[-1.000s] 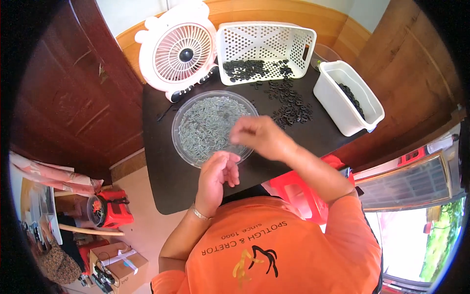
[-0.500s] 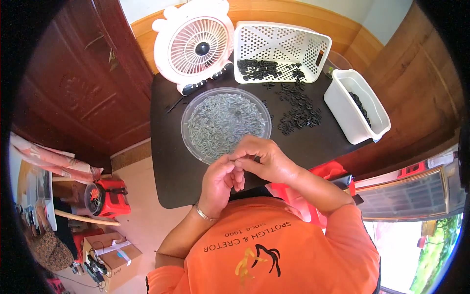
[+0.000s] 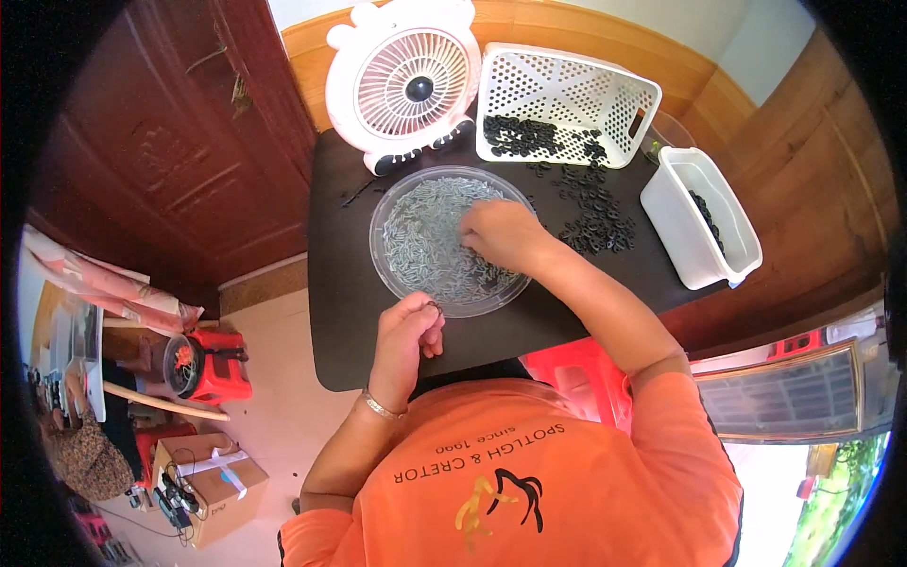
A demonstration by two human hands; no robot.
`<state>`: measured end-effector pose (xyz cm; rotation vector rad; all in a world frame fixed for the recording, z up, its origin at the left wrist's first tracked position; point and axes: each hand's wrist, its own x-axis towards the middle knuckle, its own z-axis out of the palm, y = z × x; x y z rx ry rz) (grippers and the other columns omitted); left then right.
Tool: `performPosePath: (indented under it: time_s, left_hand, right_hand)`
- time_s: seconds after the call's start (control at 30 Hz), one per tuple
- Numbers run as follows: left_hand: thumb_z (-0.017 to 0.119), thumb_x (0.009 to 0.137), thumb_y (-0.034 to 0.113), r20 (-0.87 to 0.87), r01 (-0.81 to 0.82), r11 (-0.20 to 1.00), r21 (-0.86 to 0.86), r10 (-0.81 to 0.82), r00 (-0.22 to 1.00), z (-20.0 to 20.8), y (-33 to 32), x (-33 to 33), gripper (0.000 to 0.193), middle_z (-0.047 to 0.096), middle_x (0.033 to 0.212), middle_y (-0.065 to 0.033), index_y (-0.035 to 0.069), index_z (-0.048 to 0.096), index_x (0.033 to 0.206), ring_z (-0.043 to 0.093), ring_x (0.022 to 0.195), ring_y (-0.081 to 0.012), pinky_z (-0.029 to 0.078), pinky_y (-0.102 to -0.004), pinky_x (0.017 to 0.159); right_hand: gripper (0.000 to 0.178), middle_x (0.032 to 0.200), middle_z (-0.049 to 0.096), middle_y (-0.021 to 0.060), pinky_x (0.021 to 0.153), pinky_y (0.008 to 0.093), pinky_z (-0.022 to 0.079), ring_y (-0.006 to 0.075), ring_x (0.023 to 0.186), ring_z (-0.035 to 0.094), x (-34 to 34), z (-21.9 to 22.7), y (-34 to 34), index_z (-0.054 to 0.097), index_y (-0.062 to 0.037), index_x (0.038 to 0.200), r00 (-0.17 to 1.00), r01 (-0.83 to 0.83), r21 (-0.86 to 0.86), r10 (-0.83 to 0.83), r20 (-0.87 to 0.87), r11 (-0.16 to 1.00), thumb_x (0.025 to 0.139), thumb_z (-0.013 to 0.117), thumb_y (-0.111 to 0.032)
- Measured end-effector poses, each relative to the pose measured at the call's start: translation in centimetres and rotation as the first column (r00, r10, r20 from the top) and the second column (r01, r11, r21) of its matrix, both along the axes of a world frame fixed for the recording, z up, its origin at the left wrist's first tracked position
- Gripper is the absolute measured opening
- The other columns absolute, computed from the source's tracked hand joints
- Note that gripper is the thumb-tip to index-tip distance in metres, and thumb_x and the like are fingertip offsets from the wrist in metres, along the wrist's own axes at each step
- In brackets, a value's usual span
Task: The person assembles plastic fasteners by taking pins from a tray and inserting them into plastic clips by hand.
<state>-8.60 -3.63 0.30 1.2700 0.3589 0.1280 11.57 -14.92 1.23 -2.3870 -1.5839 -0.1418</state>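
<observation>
The right hand (image 3: 499, 234) reaches into the clear round dish (image 3: 389, 203), fingers curled down among the small grey pieces (image 3: 425, 236); whether it grips one cannot be told. The left hand (image 3: 408, 331) pinches a small dark ring (image 3: 433, 305) just outside the dish's near rim. Loose black rings (image 3: 595, 213) lie beside the white basket (image 3: 567, 94).
</observation>
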Motion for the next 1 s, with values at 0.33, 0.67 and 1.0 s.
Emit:
performPosePath:
  time_s: [0.33, 0.67, 1.0]
  left_hand:
    - [0.046, 0.085, 0.018, 0.041, -0.031, 0.999, -0.029, 0.032, 0.999, 0.1, 0.6, 0.2, 0.019, 0.046, 0.056, 0.0001, 0.006, 0.050, 0.071, 0.046, 0.047, -0.0102, 0.034, -0.0223, 0.045]
    - [0.048, 0.086, 0.017, 0.088, 0.030, 0.947, 0.319, -0.061, 0.994, 1.2, 1.1, 2.0, 0.019, 0.050, 0.062, -0.0023, 0.003, 0.054, 0.074, 0.048, 0.054, -0.0098, 0.036, -0.0220, 0.050]
    - [0.053, 0.079, 0.009, 0.284, -0.028, 0.559, 0.829, -0.376, 0.882, 1.6, 2.5, 8.6, 0.011, 0.049, 0.077, -0.0141, -0.002, 0.053, 0.078, 0.053, 0.078, -0.0275, 0.042, -0.0344, 0.070]
  right_hand:
    - [0.014, 0.076, 0.060, 0.0146, 0.066, 0.0430, 0.046, 0.0346, 0.076, 0.059, -0.1, 0.6, 0.1, 0.059, -0.0047, 0.076, 0.978, 0.074, 0.132, -0.046, -0.202, 0.988, 0.080, 0.057, -0.018]
    - [0.010, 0.073, 0.060, 0.0130, 0.063, 0.0403, 0.047, 0.0332, 0.071, 0.059, -0.1, 0.6, -0.9, 0.061, -0.0030, 0.076, 0.977, -0.042, 0.329, 0.107, -0.182, 0.943, 0.077, 0.061, -0.013]
    - [0.008, 0.070, 0.061, 0.0144, 0.061, 0.0424, 0.048, 0.0338, 0.067, 0.060, -0.9, 1.5, -1.6, 0.063, -0.0064, 0.077, 0.845, 0.056, 0.310, 0.120, -0.521, 0.949, 0.074, 0.062, -0.014]
